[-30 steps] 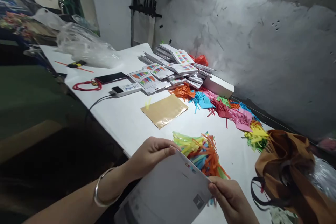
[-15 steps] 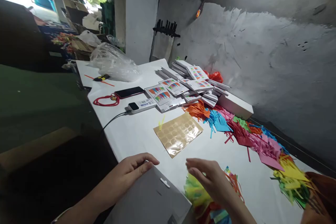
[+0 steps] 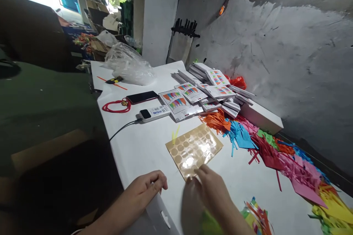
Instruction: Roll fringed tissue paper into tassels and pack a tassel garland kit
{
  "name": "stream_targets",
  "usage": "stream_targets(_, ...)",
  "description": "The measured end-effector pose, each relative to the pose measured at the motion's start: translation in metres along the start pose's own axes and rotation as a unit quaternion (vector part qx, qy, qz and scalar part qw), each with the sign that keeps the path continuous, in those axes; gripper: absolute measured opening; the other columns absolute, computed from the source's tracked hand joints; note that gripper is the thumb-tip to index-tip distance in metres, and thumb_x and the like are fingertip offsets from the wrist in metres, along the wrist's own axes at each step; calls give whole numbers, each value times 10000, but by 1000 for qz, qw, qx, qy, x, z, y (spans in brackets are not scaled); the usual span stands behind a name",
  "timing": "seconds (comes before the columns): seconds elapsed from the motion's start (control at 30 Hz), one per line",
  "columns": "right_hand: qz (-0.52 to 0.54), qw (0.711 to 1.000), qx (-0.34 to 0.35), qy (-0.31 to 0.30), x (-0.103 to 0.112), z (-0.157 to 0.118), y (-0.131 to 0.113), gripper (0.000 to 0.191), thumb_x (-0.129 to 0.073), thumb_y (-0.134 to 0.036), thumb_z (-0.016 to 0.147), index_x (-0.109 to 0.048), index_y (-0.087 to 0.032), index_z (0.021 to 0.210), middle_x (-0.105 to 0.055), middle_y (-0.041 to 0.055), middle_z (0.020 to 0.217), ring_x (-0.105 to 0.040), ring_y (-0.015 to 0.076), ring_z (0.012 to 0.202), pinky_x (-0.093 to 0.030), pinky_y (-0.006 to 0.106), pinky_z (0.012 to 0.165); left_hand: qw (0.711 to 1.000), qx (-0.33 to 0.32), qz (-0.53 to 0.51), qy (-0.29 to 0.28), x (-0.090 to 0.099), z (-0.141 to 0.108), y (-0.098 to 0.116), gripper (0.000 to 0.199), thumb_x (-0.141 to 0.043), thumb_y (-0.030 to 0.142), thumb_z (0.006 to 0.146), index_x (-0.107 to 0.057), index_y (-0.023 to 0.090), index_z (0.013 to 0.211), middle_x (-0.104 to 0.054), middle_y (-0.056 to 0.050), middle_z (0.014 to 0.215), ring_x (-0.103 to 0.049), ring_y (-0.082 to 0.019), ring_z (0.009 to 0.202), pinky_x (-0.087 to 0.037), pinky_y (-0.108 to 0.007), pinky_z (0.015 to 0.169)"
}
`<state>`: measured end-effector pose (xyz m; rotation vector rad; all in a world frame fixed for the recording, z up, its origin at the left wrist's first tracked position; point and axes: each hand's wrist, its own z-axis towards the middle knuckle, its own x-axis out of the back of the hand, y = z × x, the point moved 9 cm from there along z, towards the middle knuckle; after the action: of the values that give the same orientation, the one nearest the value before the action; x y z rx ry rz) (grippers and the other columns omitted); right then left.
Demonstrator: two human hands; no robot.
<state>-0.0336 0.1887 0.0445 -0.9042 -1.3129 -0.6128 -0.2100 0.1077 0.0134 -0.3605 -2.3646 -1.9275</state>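
Observation:
Low in the view, my left hand [image 3: 150,189] is closed on the upper edge of a greyish-white packet [image 3: 160,216] with a hang-hole slot. The packet leans toward me, partly cut off by the frame. My right hand [image 3: 213,189] has its fingers bent together at the near corner of a tan sheet of round clear stickers [image 3: 190,147]; the fingertips are partly hidden. The sheet lies flat on the white table [image 3: 138,158]. Under my right forearm is blurred yellow-green tissue, and a bundle of multicoloured tissue strips [image 3: 256,214] lies to its right.
Printed packets [image 3: 176,104] lie piled at the back. Colourful tissue tassels [image 3: 273,147] run along the right side by a white box [image 3: 260,117]. A phone [image 3: 142,97], a white device [image 3: 154,113] with a cable, a red cord [image 3: 117,106], a cutter [image 3: 114,80] and plastic bags [image 3: 129,66] sit left.
My right hand has moved forward from above the tissue strips to the near corner of the sticker sheet. The packet in my left hand has tilted and sunk lower. The view has shifted left.

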Motion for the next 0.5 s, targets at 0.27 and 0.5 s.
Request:
stream_targets(0.27,110,968,-195,118,53,70,147,266,-627,-354,954,-618,-156,1132,-644,58,1127,-644,187,963,-544,403,861,995,-66,65,43,-2,-12,37,497,-385,631,924,-647,218,834,-522,9,686,-446,-178,633,-347,-246,598)
stream_targets(0.5,286,942,-120,126,56,74,122,278,-602,-429,959,-611,-153,935,-620,-14,814,-614,119,709,-535,292,683,984,-105,84,114,16,-13,69,430,-456,571,924,-674,224,793,-585,12,609,-543,-184,615,-398,-247,595)
